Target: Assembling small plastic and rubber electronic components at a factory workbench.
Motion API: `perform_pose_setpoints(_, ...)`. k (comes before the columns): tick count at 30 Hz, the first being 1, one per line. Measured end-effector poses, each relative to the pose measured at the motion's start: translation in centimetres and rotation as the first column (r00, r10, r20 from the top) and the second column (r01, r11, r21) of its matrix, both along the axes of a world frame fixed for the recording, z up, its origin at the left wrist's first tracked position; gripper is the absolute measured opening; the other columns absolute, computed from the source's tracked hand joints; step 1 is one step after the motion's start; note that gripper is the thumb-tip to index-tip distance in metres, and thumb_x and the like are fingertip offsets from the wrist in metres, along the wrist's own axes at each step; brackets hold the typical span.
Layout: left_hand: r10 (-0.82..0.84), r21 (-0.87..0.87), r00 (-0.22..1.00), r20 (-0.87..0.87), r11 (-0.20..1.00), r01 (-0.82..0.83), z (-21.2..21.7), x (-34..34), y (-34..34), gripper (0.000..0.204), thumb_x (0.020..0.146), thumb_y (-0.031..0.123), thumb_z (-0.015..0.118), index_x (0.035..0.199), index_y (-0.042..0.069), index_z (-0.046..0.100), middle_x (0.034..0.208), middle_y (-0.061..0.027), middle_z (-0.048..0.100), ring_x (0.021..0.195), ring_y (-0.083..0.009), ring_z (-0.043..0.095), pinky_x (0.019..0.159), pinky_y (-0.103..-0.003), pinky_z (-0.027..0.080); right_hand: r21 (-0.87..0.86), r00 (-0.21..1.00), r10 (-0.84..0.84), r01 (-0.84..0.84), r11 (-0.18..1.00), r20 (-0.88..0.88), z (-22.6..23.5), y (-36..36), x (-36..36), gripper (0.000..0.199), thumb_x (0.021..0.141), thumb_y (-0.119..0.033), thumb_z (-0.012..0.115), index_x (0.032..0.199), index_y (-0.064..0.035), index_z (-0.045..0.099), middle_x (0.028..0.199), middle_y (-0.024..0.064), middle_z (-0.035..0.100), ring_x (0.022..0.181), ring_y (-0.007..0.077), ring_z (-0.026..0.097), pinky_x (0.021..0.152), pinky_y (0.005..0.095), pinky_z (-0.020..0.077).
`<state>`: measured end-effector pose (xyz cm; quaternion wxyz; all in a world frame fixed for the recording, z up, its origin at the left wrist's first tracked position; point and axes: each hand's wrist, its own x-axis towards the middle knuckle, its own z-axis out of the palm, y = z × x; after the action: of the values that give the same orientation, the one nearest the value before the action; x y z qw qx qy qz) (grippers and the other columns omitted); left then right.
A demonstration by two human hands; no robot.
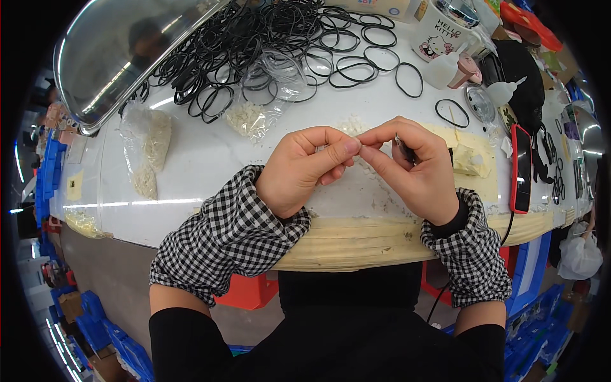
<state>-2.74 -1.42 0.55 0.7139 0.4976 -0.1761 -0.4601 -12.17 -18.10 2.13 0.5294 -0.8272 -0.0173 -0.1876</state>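
Note:
My left hand [307,164] and my right hand [417,169] meet fingertip to fingertip above the near part of the white table [223,172]. Thumb and forefinger of each are pinched together; whatever lies between them is too small or hidden to make out. Tucked in the curled fingers of my right hand is a small dark tool [405,150] with a metallic tip, its kind unclear. Behind the hands, tiny pale pieces [351,123] are scattered over the table. Clear plastic bags with similar pale bits, one bag [247,118] and another bag [153,143], lie to the left.
A heap of black rubber rings [235,48] covers the back, beside a shiny metal tray [137,54] at far left. A white mug [439,32], squeeze bottle [442,69] and red-edged device [520,169] stand right. Yellowish tape [356,245] pads the front edge.

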Motion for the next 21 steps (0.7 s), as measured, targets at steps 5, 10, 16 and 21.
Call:
perform_pose_setpoints(5, 0.018, -0.046, 0.995, -0.094, 0.999, -0.022, -0.05, -0.31, -0.04, 0.018, 0.091, 0.019, 0.060, 0.093, 0.001, 0.063, 0.076, 0.0007, 0.058, 0.064, -0.0035, 0.048, 0.055, -0.016, 0.038, 0.048, 0.999, -0.013, 0.016, 0.999, -0.052, 0.27, 0.06, -0.20, 0.010, 0.077, -0.006, 0.067, 0.086, -0.0025, 0.065, 0.072, -0.0029, 0.059, 0.048, 0.0000, 0.029, 0.042, 0.0184, 0.0230)
perform_pose_setpoints(10, 0.043, -0.012, 0.998, -0.048, 0.999, -0.043, 0.04, -0.54, -0.02, 0.018, 0.090, 0.019, 0.062, 0.093, 0.002, 0.062, 0.076, 0.0008, 0.057, 0.064, -0.0034, 0.047, 0.056, -0.016, 0.038, 0.051, 0.998, -0.027, 0.030, 0.998, -0.063, 0.50, 0.28, -0.30, 0.011, 0.076, -0.007, 0.067, 0.085, -0.0028, 0.064, 0.073, -0.0025, 0.061, 0.048, 0.0001, 0.032, 0.042, 0.0175, 0.0244)
perform_pose_setpoints(16, 0.066, 0.091, 0.989, 0.130, 0.993, -0.078, 0.25, -0.48, 0.01, 0.017, 0.089, 0.019, 0.063, 0.093, 0.002, 0.062, 0.074, 0.0027, 0.056, 0.064, -0.0028, 0.046, 0.056, -0.016, 0.037, -0.037, 0.994, -0.035, 0.032, 0.999, -0.102, 0.73, 0.32, -0.29, 0.010, 0.075, -0.009, 0.067, 0.083, -0.0027, 0.063, 0.071, -0.0023, 0.062, 0.050, 0.0018, 0.036, 0.044, 0.0186, 0.0277)
perform_pose_setpoints(21, 0.080, 0.010, 0.997, -0.003, 0.997, -0.080, 0.11, -0.54, -0.07, 0.017, 0.089, 0.019, 0.062, 0.094, 0.002, 0.062, 0.072, 0.0039, 0.054, 0.063, -0.0023, 0.045, 0.055, -0.015, 0.035, 0.026, 0.989, -0.045, 0.049, 0.998, -0.143, 0.84, 0.39, -0.34, 0.010, 0.076, -0.009, 0.067, 0.081, -0.0027, 0.061, 0.068, -0.0021, 0.060, 0.050, 0.0020, 0.037, 0.044, 0.0188, 0.0284)
